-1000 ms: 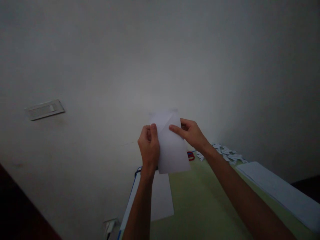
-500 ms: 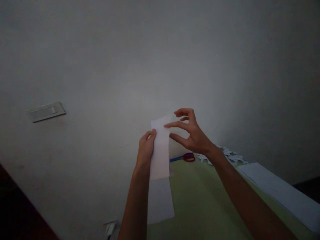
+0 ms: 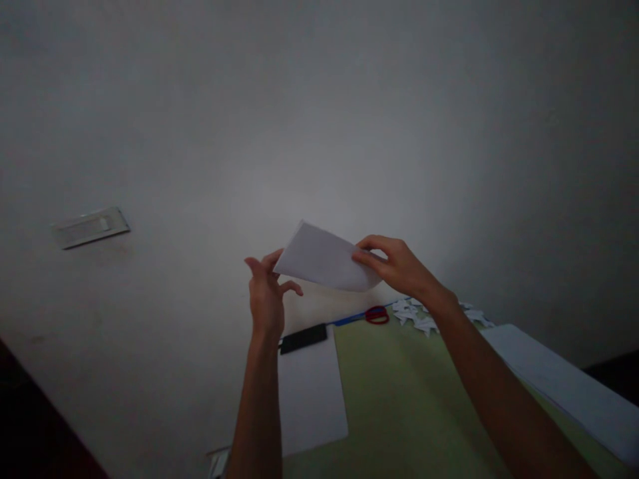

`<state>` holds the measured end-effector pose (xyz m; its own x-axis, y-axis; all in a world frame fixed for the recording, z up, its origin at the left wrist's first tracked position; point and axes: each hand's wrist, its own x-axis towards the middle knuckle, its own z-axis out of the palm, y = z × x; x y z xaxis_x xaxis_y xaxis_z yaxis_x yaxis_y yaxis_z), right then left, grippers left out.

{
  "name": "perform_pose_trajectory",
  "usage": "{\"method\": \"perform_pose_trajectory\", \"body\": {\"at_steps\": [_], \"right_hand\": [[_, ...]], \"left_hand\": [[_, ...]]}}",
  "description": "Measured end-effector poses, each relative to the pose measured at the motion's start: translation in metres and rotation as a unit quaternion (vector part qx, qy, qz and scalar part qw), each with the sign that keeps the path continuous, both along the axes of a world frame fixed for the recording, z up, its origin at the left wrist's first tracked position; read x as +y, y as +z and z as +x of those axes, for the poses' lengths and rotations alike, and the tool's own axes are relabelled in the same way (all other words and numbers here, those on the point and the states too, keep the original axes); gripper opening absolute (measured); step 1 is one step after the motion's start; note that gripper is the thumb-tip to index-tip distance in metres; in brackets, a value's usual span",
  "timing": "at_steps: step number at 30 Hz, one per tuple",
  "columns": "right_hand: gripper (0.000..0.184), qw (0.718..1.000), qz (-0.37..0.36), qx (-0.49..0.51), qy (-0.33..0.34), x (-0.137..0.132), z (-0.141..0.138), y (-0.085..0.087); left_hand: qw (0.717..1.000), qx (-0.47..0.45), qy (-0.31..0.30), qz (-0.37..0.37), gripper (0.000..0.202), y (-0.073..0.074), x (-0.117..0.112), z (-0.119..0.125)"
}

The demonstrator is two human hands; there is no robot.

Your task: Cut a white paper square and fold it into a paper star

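A sheet of white paper is held up sideways in front of the wall, above the table. My right hand pinches its right end between thumb and fingers. At the paper's left corner is my left hand, its thumb and fingers spread apart; some fingertips are hidden behind the corner, and whether they touch it I cannot tell. Below, another white sheet lies on the green table, with a dark flat object across its far edge.
Red-handled scissors lie at the table's far edge. Several small folded white paper pieces are piled right of them, partly behind my right forearm. A stack of white paper lies along the right edge. A plate is on the wall.
The paper has turned from upright to sideways. My right hand has closed on its right end, while my left hand has loosened and spread its fingers. The dark object has come into view.
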<state>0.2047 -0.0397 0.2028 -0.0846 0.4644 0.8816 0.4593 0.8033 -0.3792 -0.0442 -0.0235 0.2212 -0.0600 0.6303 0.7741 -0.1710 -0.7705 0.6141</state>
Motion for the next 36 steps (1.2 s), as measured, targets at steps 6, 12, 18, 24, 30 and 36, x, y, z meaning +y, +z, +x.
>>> {"method": "perform_pose_trajectory", "body": {"at_steps": [6,12,18,24,30,36], "right_hand": [[0.014,0.998,-0.006,-0.049,0.029,0.002,0.004,-0.002],[0.013,0.996,-0.056,-0.035,0.052,-0.002,0.005,-0.002],[0.016,0.997,-0.057,0.017,0.051,-0.005,0.01,-0.001],[0.015,0.998,-0.029,0.047,0.031,-0.008,0.012,0.001],[0.012,0.998,-0.021,0.057,0.014,-0.01,0.014,0.001],[0.014,0.998,-0.018,0.063,0.015,-0.01,0.015,0.001]], "left_hand": [[0.988,0.101,0.102,0.06,0.041,0.0,-0.001,-0.01],[0.99,0.094,0.094,0.034,0.029,-0.002,-0.003,-0.004],[0.992,0.061,0.111,0.012,0.027,-0.002,-0.001,-0.009],[0.993,0.061,0.1,0.011,0.026,-0.004,0.003,-0.013],[0.994,0.061,0.089,0.013,0.024,-0.005,0.004,-0.013],[0.995,0.056,0.083,0.006,0.023,-0.004,0.003,-0.013]]}}
